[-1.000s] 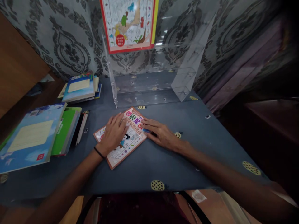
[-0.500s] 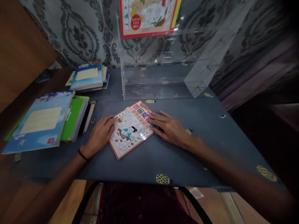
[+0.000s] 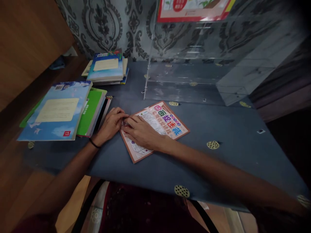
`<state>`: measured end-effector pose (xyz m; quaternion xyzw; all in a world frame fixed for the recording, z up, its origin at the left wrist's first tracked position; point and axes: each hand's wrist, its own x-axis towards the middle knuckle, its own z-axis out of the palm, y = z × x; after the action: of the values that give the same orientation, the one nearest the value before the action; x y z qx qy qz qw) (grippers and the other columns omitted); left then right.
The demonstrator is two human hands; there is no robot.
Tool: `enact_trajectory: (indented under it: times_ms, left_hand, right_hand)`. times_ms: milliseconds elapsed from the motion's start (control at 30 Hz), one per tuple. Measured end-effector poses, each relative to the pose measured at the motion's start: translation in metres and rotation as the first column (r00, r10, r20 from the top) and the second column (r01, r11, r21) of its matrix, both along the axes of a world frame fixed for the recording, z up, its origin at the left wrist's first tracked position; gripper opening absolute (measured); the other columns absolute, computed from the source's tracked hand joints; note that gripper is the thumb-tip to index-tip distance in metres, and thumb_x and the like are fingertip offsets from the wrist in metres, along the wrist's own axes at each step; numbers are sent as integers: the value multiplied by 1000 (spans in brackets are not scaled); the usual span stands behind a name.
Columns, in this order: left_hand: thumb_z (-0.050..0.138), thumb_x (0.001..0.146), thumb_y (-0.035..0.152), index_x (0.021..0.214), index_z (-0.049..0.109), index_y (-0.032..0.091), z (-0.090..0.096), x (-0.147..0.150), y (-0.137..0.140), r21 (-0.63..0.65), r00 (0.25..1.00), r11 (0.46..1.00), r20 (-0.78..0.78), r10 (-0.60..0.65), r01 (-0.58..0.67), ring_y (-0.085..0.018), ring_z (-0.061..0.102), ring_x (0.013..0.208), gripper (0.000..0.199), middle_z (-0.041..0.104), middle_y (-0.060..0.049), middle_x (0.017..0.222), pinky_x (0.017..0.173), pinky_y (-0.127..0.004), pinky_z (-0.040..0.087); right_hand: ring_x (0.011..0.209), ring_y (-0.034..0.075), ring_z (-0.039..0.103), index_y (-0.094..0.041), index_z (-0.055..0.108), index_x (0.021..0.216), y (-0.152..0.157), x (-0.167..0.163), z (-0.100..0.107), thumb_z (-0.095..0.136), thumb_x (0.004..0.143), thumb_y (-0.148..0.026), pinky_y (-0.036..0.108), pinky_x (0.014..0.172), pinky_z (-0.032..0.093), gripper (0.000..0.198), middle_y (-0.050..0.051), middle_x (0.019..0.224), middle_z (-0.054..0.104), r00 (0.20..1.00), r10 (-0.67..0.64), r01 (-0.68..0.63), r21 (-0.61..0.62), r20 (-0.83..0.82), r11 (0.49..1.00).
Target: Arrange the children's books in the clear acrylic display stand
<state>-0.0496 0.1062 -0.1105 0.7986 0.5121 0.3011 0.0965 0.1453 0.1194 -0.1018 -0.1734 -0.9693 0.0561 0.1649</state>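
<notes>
A thin picture book [image 3: 167,121] with a brown border and bright Chinese lettering lies askew on the table. My left hand [image 3: 113,123], a black band at its wrist, is at the book's left corner with its fingers bent together on the edge. Across the cover rests my right hand [image 3: 143,132], palm down with fingers stretched toward that same corner, covering much of the drawing. The fingertips of both hands meet there, and what lies beneath them is hidden.
Left of the hands lie a stack of blue and green books [image 3: 58,110] and, farther back, a second stack [image 3: 107,66]. A clear acrylic rack [image 3: 184,92] stands behind, holding a red-bordered book [image 3: 194,14] up high. The table [image 3: 155,174] has a dark blue pineapple-print cover.
My right hand has slid left across the cover from the book's right side to its left corner, meeting my left hand. The view has shifted, so the scene sits farther right.
</notes>
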Motion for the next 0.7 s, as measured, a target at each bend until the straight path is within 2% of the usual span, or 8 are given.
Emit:
enact_trajectory:
  times_ms: [133,267,533,700]
  left_hand:
    - [43,99,18,106,74,20,2,4,-4,70,985,997,-171,33,-22,-21,55,92,32,63,-7,95,83,-37,50]
    - [42,99,18,108,74,18,2,5,-6,108,962,994,-267,55,-27,-22,54,93,33,64,-9,98,82,-37,51]
    - [43,100,18,106,75,17,2,7,-6,143,950,989,-302,82,-40,-22,55,90,32,66,-10,96,80,-36,51]
    - [43,100,18,106,74,18,1,8,-7,140,950,989,-300,89,-49,-22,56,91,32,65,-9,96,80,-36,51]
  right_hand:
    - [112,28,52,-19,68,123,-11,12,2,47,102,-24,49,100,47,30,14,117,63,1000,24,-24,-22,14,999]
    - [122,27,51,-26,67,127,-25,29,8,55,99,-24,51,107,43,31,13,132,60,998,63,-61,-75,26,995]
    - [134,26,49,-32,72,122,-52,61,3,55,101,-33,55,113,39,27,11,138,58,997,71,-78,-199,-41,977]
    - [135,25,49,-33,71,122,-61,75,1,59,99,-29,55,113,40,27,10,141,57,994,80,-95,-228,-76,969]
